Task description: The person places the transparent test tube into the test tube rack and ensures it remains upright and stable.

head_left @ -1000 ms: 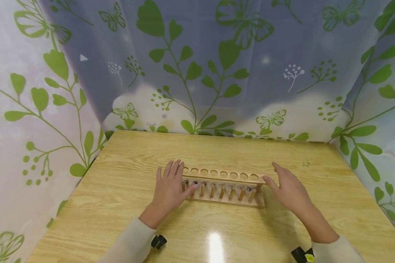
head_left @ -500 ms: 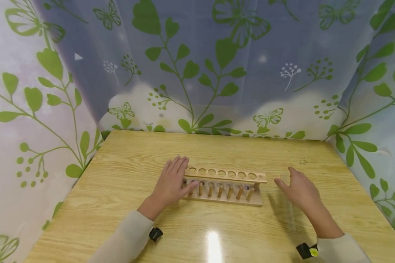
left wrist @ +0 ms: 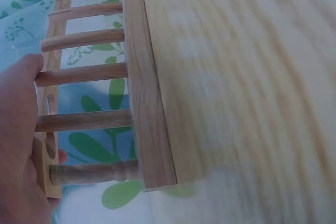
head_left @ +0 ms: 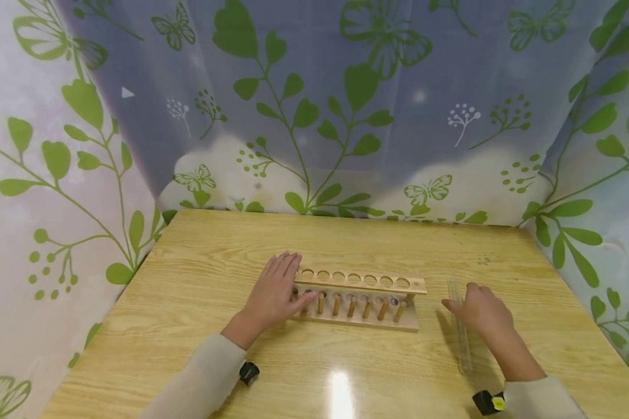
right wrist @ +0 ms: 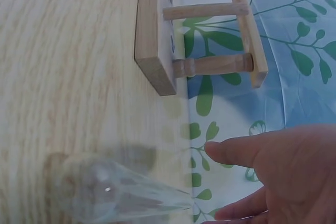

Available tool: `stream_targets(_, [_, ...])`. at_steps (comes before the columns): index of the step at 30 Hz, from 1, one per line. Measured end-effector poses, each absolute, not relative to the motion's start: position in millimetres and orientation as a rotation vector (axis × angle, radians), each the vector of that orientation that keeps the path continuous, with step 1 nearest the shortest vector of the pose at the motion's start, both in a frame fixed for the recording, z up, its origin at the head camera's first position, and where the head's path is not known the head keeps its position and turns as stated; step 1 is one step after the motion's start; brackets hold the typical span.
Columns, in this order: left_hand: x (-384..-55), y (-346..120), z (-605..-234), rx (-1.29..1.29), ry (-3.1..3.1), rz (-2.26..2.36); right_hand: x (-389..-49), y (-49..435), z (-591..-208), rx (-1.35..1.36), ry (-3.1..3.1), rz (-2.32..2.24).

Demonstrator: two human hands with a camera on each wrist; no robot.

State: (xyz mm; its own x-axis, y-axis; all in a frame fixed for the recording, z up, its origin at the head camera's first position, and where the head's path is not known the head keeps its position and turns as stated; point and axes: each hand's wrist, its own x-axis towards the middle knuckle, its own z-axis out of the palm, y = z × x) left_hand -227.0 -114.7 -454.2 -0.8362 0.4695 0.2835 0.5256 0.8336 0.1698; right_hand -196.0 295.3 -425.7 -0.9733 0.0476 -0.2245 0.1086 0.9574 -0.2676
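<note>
A wooden test tube rack (head_left: 356,323) stands on the table, with a row of holes in its top bar and upright pegs behind its front edge. My left hand (head_left: 269,297) grips the bar's left end, thumb in front and fingertips behind it, as the left wrist view shows. Right of the rack is a clear test tube (head_left: 462,343), its long side pointing away from me. My right hand (head_left: 484,311) is at the tube's far part, and its thumb overlaps the tube in the head view. In the right wrist view its thumb (right wrist: 231,150) and fingers stand spread apart.
The wood-grain table (head_left: 230,238) reaches back to a curtain (head_left: 335,139) printed with leaves and butterflies, which also closes in both sides. A black wrist device (head_left: 248,372) sits at the left sleeve and another (head_left: 484,401) at the right.
My right hand has moved right, away from the rack's right end, and its raised fingers have lowered beside the test tube, which now shows plainly. My left hand stays on the rack.
</note>
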Motion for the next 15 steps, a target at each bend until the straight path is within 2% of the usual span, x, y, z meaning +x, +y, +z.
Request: stream_targets(15, [-229,-121,-455,-0.885,-2.728,-0.362,-195,297,-438,0.127,2.802,-0.552])
